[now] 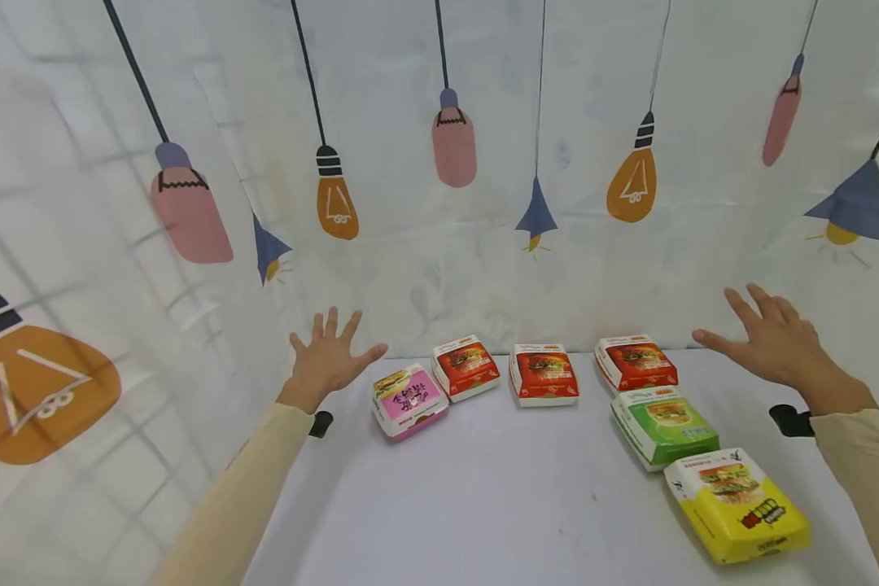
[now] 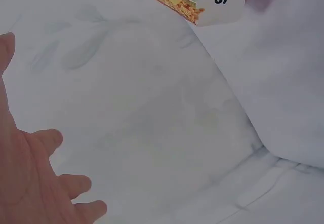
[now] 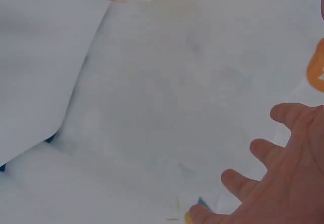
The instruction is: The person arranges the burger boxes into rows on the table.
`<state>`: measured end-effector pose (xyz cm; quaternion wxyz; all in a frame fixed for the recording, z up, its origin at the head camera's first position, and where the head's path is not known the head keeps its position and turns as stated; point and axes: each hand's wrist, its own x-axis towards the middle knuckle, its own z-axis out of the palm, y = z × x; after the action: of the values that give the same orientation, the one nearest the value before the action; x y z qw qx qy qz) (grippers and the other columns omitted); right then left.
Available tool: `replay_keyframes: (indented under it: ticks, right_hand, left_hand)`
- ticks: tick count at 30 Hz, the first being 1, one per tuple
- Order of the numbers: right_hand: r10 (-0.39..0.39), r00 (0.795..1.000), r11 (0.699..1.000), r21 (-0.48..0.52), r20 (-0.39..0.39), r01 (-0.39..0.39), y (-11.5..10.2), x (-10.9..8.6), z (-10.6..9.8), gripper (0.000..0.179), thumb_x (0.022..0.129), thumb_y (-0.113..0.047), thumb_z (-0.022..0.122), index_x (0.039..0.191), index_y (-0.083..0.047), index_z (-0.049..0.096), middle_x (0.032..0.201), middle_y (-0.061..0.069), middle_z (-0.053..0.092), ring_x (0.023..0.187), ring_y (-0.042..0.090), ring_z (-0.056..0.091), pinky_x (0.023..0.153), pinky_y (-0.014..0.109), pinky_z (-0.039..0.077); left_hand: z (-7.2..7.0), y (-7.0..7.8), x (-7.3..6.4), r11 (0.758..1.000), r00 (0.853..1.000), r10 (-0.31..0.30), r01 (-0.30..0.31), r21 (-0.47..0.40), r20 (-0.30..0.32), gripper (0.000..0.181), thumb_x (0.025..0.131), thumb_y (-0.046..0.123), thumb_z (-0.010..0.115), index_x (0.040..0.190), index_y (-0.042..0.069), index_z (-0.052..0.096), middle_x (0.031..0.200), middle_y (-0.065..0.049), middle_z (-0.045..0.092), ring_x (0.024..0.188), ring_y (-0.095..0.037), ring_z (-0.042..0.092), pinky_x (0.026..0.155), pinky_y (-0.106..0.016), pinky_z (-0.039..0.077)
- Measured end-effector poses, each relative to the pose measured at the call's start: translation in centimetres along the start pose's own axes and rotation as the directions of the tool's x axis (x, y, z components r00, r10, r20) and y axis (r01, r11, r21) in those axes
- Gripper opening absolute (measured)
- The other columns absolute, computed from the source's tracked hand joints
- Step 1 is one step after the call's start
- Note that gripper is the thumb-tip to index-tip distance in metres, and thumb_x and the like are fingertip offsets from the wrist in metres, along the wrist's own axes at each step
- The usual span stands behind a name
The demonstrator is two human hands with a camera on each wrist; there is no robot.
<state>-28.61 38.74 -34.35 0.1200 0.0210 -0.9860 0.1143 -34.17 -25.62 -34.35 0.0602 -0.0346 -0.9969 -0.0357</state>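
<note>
In the head view my left hand (image 1: pixel 328 358) is raised with its fingers spread, holding nothing, to the left of a pink burger box (image 1: pixel 412 400). My right hand (image 1: pixel 776 342), also spread and bare, hovers right of a red burger box (image 1: pixel 637 363). Two more red boxes, one left (image 1: pixel 465 366) and one in the middle (image 1: pixel 544 374), stand along the table's back edge. A green burger box (image 1: pixel 665 425) sits in front of the right red one, and a yellow burger box (image 1: pixel 736 505) lies nearest me on the right. Both wrist views show spread fingers apart from the boxes.
The white table (image 1: pixel 513 505) ends at a white curtain (image 1: pixel 483 268) printed with hanging lamps and bulbs. This curtain also runs down the left side. Dark wrist straps, left (image 1: pixel 321 424) and right (image 1: pixel 791 421), show at both sleeves.
</note>
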Motion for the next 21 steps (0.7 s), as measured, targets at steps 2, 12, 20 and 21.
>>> replay_keyframes:
  ticks: [2, 12, 20, 21]
  right_hand:
    - [-0.03, 0.999, 0.999, -0.016, -0.026, 0.03, -1.1, -0.5, -0.1, 0.103, 0.096, -0.066, 0.051, 0.162, -0.002, 0.005, 0.163, 0.037, 0.004, 0.143, 0.066, 0.009, 0.104, 0.085, 0.013]
    - [-0.175, 0.983, 0.984, 0.028, -0.05, 0.176, -9.8, -6.0, 0.8, 0.084, 0.091, -0.054, 0.071, 0.149, 0.0, 0.044, 0.152, 0.032, 0.036, 0.131, 0.058, 0.037, 0.1, 0.079, 0.033]
    - [-0.258, 0.963, 0.903, 0.336, -0.076, 0.268, -17.6, -6.6, 4.7, 0.031, 0.094, -0.038, 0.074, 0.113, -0.015, 0.064, 0.12, 0.006, 0.062, 0.109, 0.028, 0.06, 0.087, 0.051, 0.055]
    - [-0.263, 0.962, 0.889, 0.368, -0.078, 0.273, -18.4, -6.2, 5.6, 0.025, 0.094, -0.035, 0.074, 0.109, -0.017, 0.065, 0.117, 0.004, 0.062, 0.107, 0.025, 0.061, 0.086, 0.047, 0.056]
  left_hand:
    - [-0.2, 0.4, -0.8, 1.0, 1.0, 0.006, -0.006, 0.013, -0.016, 0.103, 0.09, 0.086, 0.033, 0.166, 0.021, 0.011, 0.17, -0.027, 0.001, 0.155, -0.053, 0.0, 0.112, -0.083, -0.002]
    - [0.2, 4.2, -7.2, 0.997, 0.984, 0.071, -0.072, 0.001, -0.163, 0.074, 0.095, 0.057, 0.062, 0.152, 0.012, 0.047, 0.154, -0.024, 0.048, 0.146, -0.045, 0.04, 0.114, -0.079, 0.014]
    - [0.9, 6.2, -9.0, 0.927, 0.932, 0.054, -0.18, -0.328, -0.359, 0.021, 0.095, 0.035, 0.07, 0.107, 0.017, 0.071, 0.106, -0.004, 0.075, 0.091, -0.024, 0.067, 0.084, -0.047, 0.053]
    - [1.2, 6.2, -8.8, 0.905, 0.923, 0.037, -0.193, -0.38, -0.383, 0.018, 0.096, 0.033, 0.071, 0.104, 0.018, 0.071, 0.103, -0.002, 0.075, 0.088, -0.022, 0.066, 0.079, -0.042, 0.053]
